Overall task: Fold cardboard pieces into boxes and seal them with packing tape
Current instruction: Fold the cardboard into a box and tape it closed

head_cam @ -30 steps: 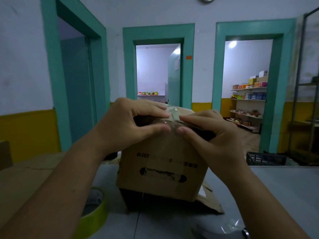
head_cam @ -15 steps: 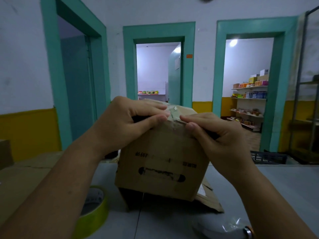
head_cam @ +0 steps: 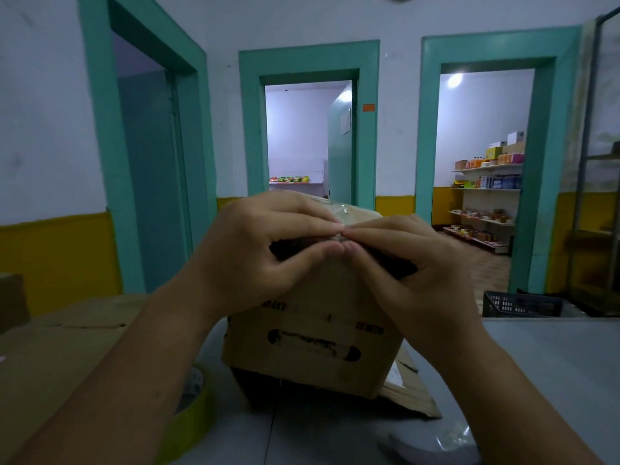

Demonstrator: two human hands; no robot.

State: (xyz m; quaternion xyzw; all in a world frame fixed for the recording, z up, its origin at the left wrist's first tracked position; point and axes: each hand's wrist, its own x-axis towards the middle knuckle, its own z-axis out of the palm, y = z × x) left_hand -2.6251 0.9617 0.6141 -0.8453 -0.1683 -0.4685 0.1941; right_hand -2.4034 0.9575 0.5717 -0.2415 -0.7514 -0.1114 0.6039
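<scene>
Gripping the top front edge of a cardboard box (head_cam: 312, 330), two bare hands meet at its middle, seen from the person's own eyes. The left hand (head_cam: 255, 256) curls over the edge with its fingers on top and its thumb on the front face. The right hand (head_cam: 412, 273) mirrors it, and the fingertips of both hands touch. Just behind the fingertips, a shiny strip of clear tape (head_cam: 342, 213) lies on the box top.

The brown box sits in the middle of a grey table (head_cam: 553, 364), appearing tipped, with faded black print on its front. A cardboard flap (head_cam: 409, 394) sticks out from under its right side. A yellow-green tape roll (head_cam: 198, 407) lies on the table to the left, beneath the left forearm. Flat cardboard (head_cam: 67, 337) lies farther left. A black crate (head_cam: 520, 303) stands beyond the table on the right. Three teal-framed doorways (head_cam: 308, 58) line the white and yellow wall behind.
</scene>
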